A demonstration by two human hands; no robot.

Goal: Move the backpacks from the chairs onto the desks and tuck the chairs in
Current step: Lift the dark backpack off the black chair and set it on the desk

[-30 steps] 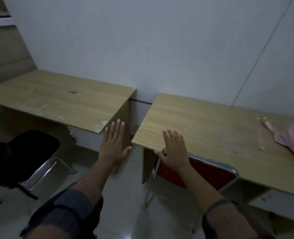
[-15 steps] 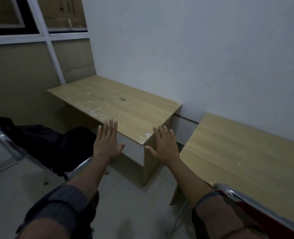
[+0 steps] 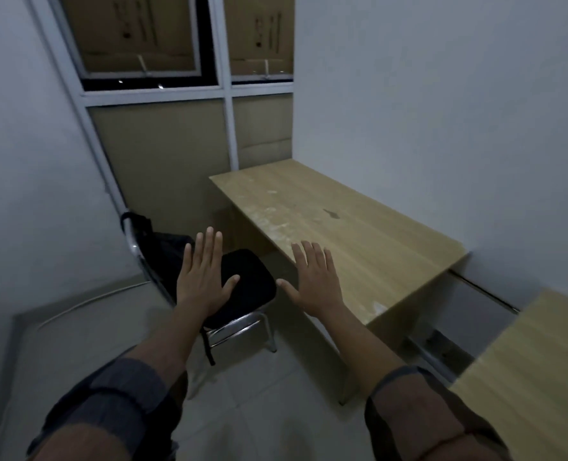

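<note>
Our view has swung left, bringing the chair [image 3: 239,294] with its black backpack [image 3: 166,251] fully into sight beside the desk [image 3: 359,234]. We hold our left hand [image 3: 202,281] and right hand [image 3: 316,281] out flat, fingers straight, gripping nothing.

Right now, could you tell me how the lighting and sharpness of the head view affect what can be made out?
Head view: dim, bluish light; the black backpack merges with the dark chair, so its outline is unclear. Wide-angle bending curves the window frame. The nearer desk corner is smeared; both open hands, left hand and right hand, are fairly sharp.
</note>
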